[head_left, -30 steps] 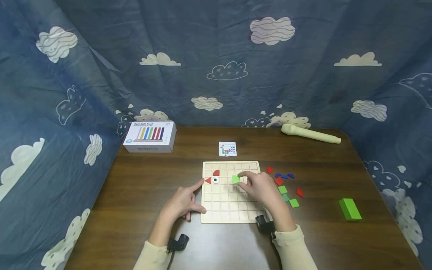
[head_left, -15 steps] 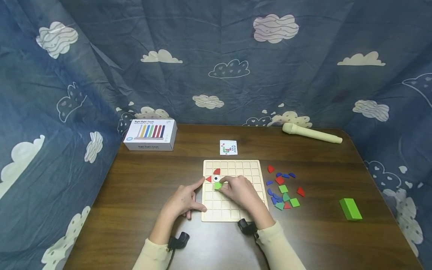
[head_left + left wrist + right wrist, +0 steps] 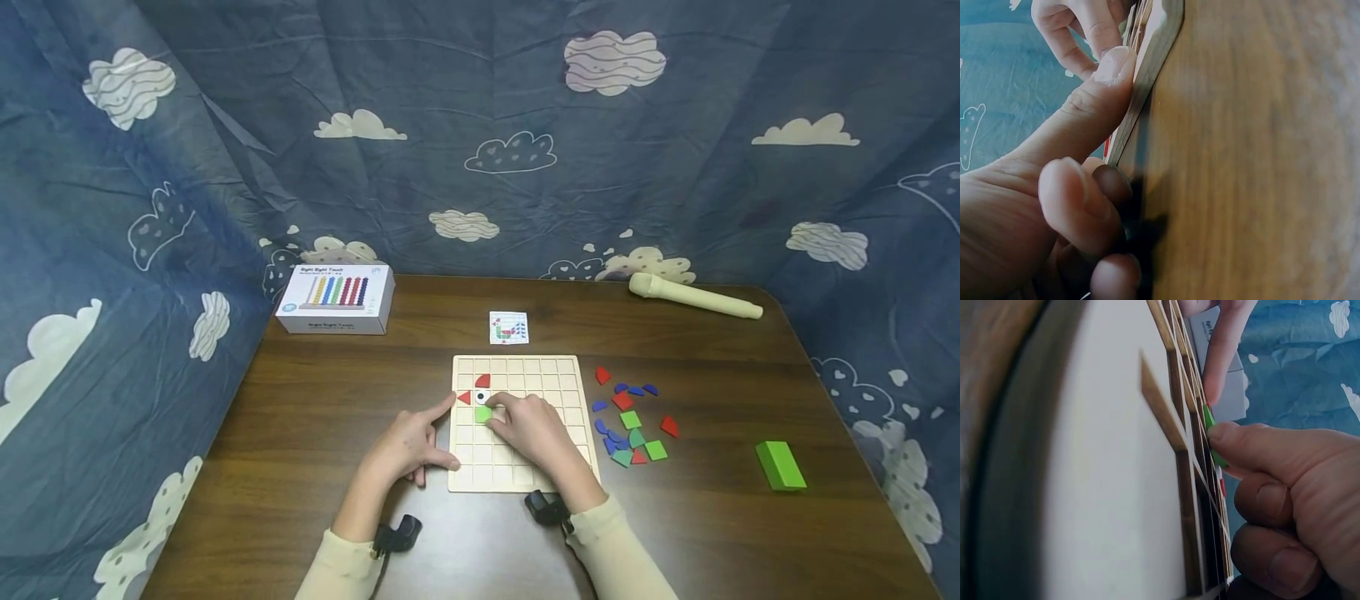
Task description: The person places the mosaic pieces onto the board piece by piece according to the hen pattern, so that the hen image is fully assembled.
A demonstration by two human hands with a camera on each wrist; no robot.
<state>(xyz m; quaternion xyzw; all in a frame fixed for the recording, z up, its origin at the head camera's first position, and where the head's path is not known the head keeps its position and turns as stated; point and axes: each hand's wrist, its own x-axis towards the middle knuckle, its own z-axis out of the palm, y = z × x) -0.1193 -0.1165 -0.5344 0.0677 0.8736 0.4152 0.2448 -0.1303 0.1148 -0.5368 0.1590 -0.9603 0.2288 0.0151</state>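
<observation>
The right hand (image 3: 534, 432) has a pinching grip on a green square tile (image 3: 483, 413) at the centre-frame grid board (image 3: 558, 375), below the eye tile (image 3: 481, 397); the left hand (image 3: 408, 448), index finger extended, touches the board's left edge.

The right hand (image 3: 532, 429) carried the green square (image 3: 483, 413) leftward across the board (image 3: 517, 467), from its middle to the cell just below the white eye piece (image 3: 481, 397), and lowered it there.
</observation>
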